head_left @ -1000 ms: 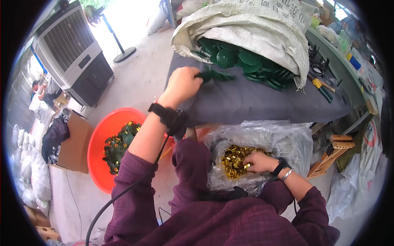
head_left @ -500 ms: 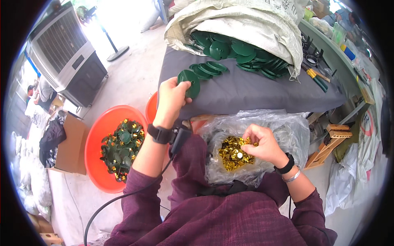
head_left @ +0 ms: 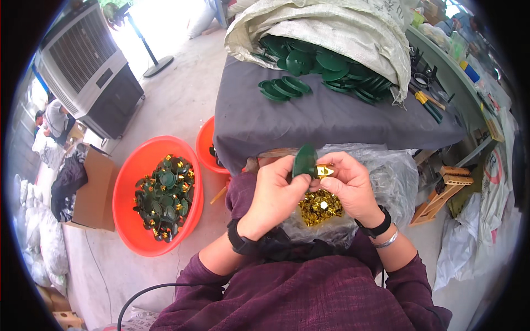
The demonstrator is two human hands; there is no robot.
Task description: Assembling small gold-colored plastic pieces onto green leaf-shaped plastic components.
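Green disc and gold piece held together in front of the table

Just off the near edge of the grey-covered table [head_left: 265,124], the left hand [head_left: 279,190] pinches a green disc [head_left: 304,161], tilted up on edge, between thumb and fingers. Beside it, also in front of the table, the right hand [head_left: 353,185] grips a shiny gold piece [head_left: 324,171] against or very near the disc's face; whether the two are joined cannot be told. Below the hands, on the table's near side, a heap of gold pieces [head_left: 313,214] lies in a clear plastic bag [head_left: 393,185]. On the table, a short row of green discs [head_left: 284,88] lies overlapping, near a white woven sack [head_left: 331,25] with more discs spilling from its mouth. Left of the table, a large orange-red basin [head_left: 124,223] holds dark green discs with gold pieces among them
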